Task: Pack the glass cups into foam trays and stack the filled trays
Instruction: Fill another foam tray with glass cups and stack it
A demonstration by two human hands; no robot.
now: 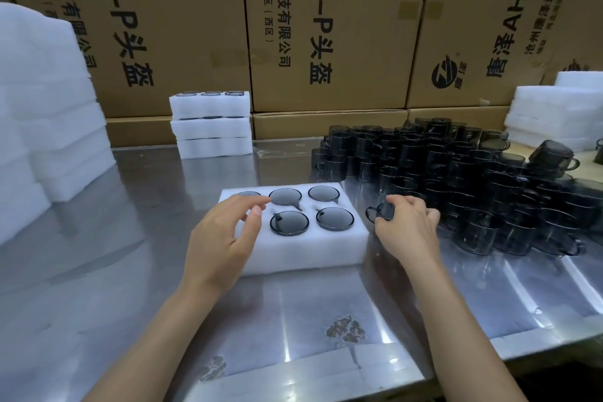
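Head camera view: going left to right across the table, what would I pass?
Tall stack of empty foam → left hand → foam tray holding cups → right hand gripping a cup → heap of dark glass cups.

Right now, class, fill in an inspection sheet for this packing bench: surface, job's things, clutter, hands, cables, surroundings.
Surface: shiny metal table, with glare and two dark marks near the front edge.
Job's things: foam tray with five cups showing in its holes; the near-left spot is hidden by the left hand. Heap of dark glass cups on the right. Three filled trays stacked at the back.
Clutter: nothing seen.
Hands: left hand over the tray, fingers loosely curled, holding nothing. Right hand grips a cup beside the tray.
Cables: nothing seen.
Surroundings: foam piles left and right; printed cartons behind.
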